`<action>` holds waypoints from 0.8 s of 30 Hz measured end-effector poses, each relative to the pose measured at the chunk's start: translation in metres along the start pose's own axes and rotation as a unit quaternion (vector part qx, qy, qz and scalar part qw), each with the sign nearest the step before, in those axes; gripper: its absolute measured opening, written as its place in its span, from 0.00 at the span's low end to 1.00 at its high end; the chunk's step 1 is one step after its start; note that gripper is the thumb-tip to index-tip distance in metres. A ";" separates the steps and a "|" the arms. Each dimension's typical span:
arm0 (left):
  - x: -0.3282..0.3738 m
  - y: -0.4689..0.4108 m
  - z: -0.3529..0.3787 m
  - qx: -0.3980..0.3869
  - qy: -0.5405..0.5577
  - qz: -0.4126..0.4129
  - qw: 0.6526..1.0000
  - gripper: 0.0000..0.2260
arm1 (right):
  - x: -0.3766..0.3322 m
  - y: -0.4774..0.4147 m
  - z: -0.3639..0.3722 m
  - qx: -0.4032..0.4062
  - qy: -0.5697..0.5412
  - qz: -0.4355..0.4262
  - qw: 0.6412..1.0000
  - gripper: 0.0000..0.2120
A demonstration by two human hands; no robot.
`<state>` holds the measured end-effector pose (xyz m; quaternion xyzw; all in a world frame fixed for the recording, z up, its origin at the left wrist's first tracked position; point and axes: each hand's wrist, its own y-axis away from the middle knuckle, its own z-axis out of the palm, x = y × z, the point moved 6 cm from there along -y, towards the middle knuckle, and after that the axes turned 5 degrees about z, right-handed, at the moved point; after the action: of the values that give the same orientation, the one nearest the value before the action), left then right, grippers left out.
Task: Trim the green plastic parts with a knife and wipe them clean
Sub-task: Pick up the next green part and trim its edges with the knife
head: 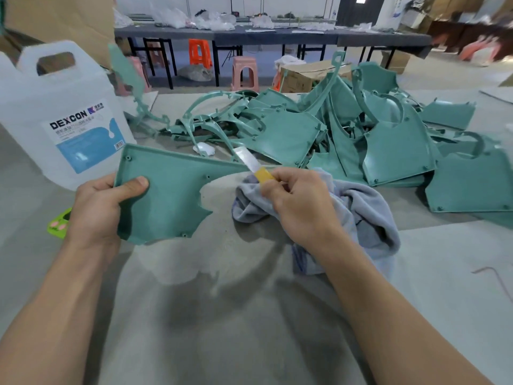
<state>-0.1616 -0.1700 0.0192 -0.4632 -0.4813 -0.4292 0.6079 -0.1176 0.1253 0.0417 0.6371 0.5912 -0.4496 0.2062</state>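
Observation:
My left hand (102, 207) grips the left edge of a flat green plastic part (169, 190), thumb on its upper face, holding it just above the table. My right hand (299, 201) holds a knife (254, 165) with a yellow handle. Its silver blade points up and left, with the tip near the part's top right edge. The same hand also holds a bunched grey cloth (363, 218) that hangs down to the table. A heap of green plastic parts (361, 134) lies behind.
A large white DEXCON jug (63, 118) stands at the left. A bright green object (59, 223) lies by my left wrist. A bent metal rod (497, 282) lies at the right. Stools, a cardboard box and long tables stand beyond the worktable (249, 315).

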 end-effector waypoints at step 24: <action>0.002 -0.002 -0.005 0.003 -0.017 0.010 1.000 0.10 | 0.013 -0.003 -0.012 0.033 0.108 0.071 0.991 0.25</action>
<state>-0.1623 -0.1754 0.0205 -0.4735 -0.4884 -0.4138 0.6050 -0.1175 0.1432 0.0376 0.7290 0.5478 -0.3816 0.1512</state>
